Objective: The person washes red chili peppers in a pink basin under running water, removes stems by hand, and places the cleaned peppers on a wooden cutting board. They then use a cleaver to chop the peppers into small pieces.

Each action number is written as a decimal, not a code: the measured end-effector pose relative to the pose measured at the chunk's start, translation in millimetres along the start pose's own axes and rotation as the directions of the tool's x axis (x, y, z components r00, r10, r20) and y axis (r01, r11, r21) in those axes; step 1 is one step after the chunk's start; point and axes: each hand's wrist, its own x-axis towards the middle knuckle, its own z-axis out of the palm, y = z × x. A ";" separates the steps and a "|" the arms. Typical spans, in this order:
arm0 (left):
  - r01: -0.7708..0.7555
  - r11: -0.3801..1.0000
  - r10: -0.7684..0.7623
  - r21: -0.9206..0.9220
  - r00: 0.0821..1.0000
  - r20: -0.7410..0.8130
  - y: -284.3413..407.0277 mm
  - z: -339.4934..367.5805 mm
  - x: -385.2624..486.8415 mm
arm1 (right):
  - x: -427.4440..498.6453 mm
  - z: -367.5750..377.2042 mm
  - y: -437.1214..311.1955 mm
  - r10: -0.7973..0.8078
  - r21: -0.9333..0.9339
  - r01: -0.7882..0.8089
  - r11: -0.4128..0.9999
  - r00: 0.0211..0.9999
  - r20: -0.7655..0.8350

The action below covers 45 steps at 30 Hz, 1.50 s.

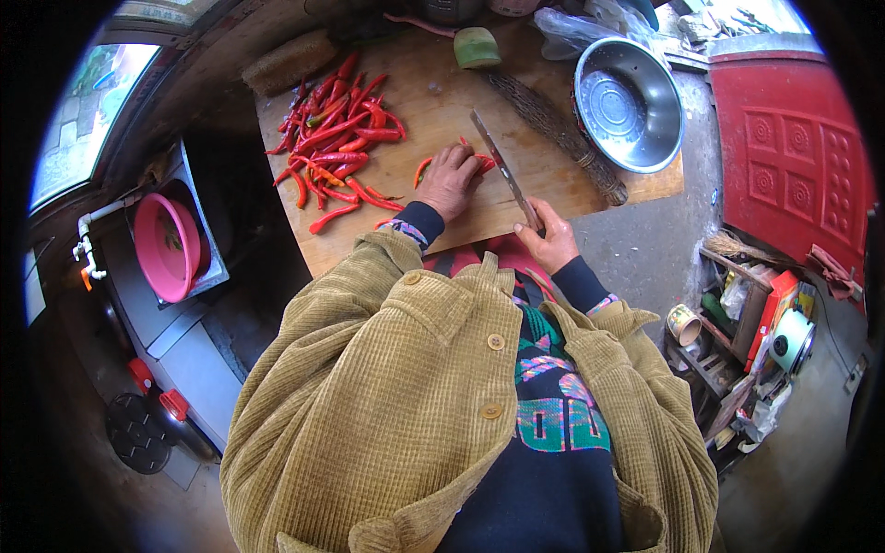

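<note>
My left hand presses down on a few red chili peppers on a wooden board. Their ends stick out on both sides of the fingers. In my right hand is the handle of a kitchen knife. Its long blade points away from me, just right of the held peppers. Whether the edge touches the board I cannot tell. To the left of my left hand lies a loose heap of whole red chili peppers, a few partly orange or green.
A metal basin stands at the board's right end, beside a bundled twig whisk. A green cup-like object sits at the back. At left, a pink plastic basin rests in a sink. A red door and cluttered shelf are right.
</note>
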 end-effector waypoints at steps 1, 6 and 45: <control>-0.001 1.000 0.001 -0.003 1.000 -0.005 0.0 0.1 0.7 | -1.4 -0.1 -1.4 -0.014 0.001 0.014 1.000 1.000 -0.006; -0.024 1.000 0.024 -0.015 1.000 -0.012 5.6 -6.3 2.6 | -0.6 -2.7 -2.7 -0.025 -0.015 0.025 1.000 1.000 0.003; -0.090 0.989 0.097 -0.115 0.993 0.061 -12.0 6.7 5.1 | 39.4 9.5 10.2 -0.062 -0.252 0.077 0.965 0.996 0.065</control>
